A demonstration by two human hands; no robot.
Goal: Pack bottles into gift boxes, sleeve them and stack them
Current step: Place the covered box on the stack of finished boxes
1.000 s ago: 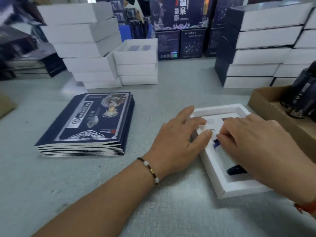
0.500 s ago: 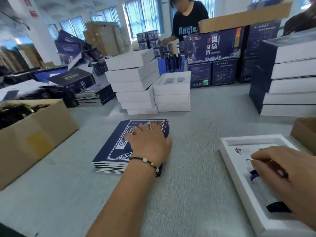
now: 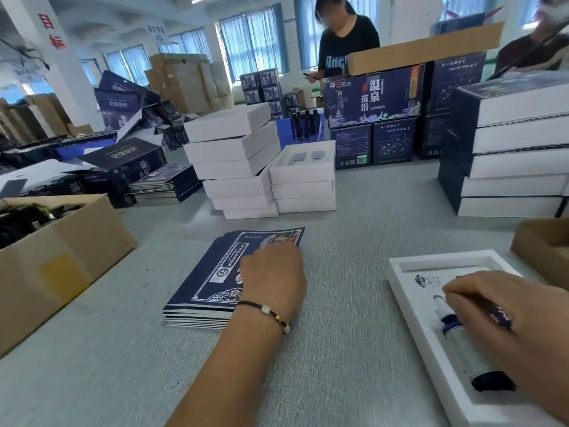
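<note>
An open white gift box (image 3: 409,303) lies at the right front of the grey table. A pale bottle with navy ends (image 3: 468,352) lies in its tray. My right hand (image 3: 517,331) lies over the tray with fairly straight fingers pressing on a second, navy patterned bottle (image 3: 503,315), which is mostly hidden. A stack of flat navy printed sleeves (image 3: 212,275) sits at the centre. My left hand (image 3: 272,275) rests on the top sleeve with bent fingers. Its fingertips are hidden behind the knuckles.
A cardboard box (image 3: 64,257) of dark bottles stands at the left, another cardboard box (image 3: 545,245) at the right edge. Stacks of white boxes (image 3: 243,167) and sleeved boxes (image 3: 508,155) line the back. A person (image 3: 345,41) stands behind navy cartons (image 3: 372,94).
My left hand left the gift box and moved left onto the sleeve stack, where its fingers have now bent. My right hand stayed on the bottles. The view tilted up.
</note>
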